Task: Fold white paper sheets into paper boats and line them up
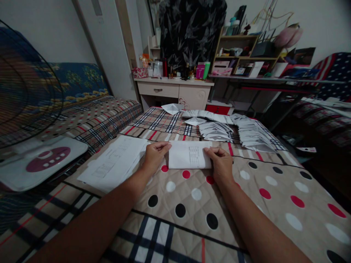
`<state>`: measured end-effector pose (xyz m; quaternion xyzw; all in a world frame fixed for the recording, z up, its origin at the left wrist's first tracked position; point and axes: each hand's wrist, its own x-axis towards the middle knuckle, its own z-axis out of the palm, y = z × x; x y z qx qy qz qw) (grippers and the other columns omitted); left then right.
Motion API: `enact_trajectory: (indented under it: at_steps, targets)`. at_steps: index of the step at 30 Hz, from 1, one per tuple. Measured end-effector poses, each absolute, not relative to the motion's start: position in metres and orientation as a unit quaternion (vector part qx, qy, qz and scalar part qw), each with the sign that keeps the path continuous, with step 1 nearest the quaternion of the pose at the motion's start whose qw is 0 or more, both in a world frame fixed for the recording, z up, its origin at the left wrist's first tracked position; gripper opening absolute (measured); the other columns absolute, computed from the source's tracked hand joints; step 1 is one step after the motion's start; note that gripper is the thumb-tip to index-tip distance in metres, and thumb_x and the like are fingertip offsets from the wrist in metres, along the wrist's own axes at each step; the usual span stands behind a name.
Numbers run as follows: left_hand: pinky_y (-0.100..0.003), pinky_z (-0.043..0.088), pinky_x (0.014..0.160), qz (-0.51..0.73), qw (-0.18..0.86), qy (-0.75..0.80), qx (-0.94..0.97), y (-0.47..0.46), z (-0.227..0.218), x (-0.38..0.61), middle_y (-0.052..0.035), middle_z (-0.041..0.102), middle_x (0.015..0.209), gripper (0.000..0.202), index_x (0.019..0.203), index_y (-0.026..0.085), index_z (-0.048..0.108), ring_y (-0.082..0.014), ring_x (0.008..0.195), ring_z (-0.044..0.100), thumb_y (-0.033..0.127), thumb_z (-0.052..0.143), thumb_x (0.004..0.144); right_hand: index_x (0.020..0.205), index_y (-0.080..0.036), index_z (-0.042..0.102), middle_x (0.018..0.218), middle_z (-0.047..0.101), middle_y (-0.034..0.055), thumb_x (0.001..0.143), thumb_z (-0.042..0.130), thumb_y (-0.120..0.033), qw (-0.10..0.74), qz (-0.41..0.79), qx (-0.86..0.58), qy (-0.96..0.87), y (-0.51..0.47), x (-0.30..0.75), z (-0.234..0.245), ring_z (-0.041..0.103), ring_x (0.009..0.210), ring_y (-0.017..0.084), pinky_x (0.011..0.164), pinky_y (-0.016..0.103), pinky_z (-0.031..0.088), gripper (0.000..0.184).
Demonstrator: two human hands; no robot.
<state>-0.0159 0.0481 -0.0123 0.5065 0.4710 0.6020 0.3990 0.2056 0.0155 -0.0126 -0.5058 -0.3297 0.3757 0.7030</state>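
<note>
A folded sheet of printed paper (pixel 182 156) lies low over the bedspread, between my two hands. My left hand (pixel 156 153) pinches its upper left corner with thumb and forefinger. At the right edge, my right hand (pixel 221 160) grips it with the thumb on top and the fingers partly hidden. Small table print shows on the paper's right half. Beside my left forearm is a stack of flat printed sheets (pixel 113 160). Beyond the folded sheet sit several piles of folded papers (pixel 215 130), with a longer fanned row (pixel 255 133) to their right.
A patterned bedspread (pixel 181 193) covers the surface under my arms. A fan (pixel 24 87) with a white base (pixel 68 146) stands at the left. Behind the bed are a white dresser (pixel 159 89) and a cluttered desk with shelves (pixel 238 57).
</note>
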Motion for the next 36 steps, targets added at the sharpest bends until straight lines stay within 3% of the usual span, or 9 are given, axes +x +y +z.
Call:
enact_trajectory:
  at_steps: [8, 17, 27, 36]
  targets:
    - [-0.031, 0.054, 0.079, 0.614, 0.379, 0.461, 0.517, 0.0493, -0.0146, -0.0176, -0.0083, 0.076, 0.09, 0.025, 0.081, 0.014, 0.077, -0.0198, 0.084, 0.069, 0.033, 0.079, 0.065, 0.059, -0.017, 0.063, 0.064, 0.064, -0.0007, 0.055, 0.085, -0.031, 0.682, 0.387, -0.514, -0.348, 0.016, 0.2062, -0.0142, 0.054, 0.058, 0.011, 0.052, 0.023, 0.042, 0.027]
    - [-0.029, 0.053, 0.071, 0.619, 0.381, 0.485, 0.486, 0.0491, -0.0097, -0.0172, -0.0069, 0.075, 0.077, 0.025, 0.077, 0.013, 0.076, -0.0185, 0.072, 0.068, 0.032, 0.079, 0.062, 0.056, -0.017, 0.061, 0.059, 0.06, -0.0019, 0.055, 0.083, -0.03, 0.656, 0.387, -0.531, -0.371, 0.0172, 0.2065, -0.0179, 0.05, 0.055, 0.011, 0.051, 0.023, 0.038, 0.026]
    - [-0.03, 0.054, 0.074, 0.616, 0.399, 0.471, 0.49, 0.0489, -0.0112, -0.0181, -0.008, 0.076, 0.082, 0.03, 0.082, 0.012, 0.077, -0.0193, 0.077, 0.068, 0.034, 0.08, 0.062, 0.056, -0.016, 0.061, 0.061, 0.062, -0.0011, 0.054, 0.083, -0.028, 0.661, 0.382, -0.535, -0.361, 0.0185, 0.2068, -0.0188, 0.053, 0.056, 0.012, 0.051, 0.023, 0.04, 0.025]
    - [-0.028, 0.054, 0.068, 0.622, 0.377, 0.483, 0.488, 0.0512, -0.0137, -0.0184, -0.0068, 0.075, 0.076, 0.027, 0.078, 0.013, 0.076, -0.0178, 0.071, 0.068, 0.034, 0.081, 0.062, 0.056, -0.017, 0.061, 0.058, 0.061, -0.0009, 0.054, 0.083, -0.032, 0.65, 0.377, -0.547, -0.369, 0.0156, 0.2052, -0.0151, 0.052, 0.053, 0.012, 0.049, 0.024, 0.04, 0.027]
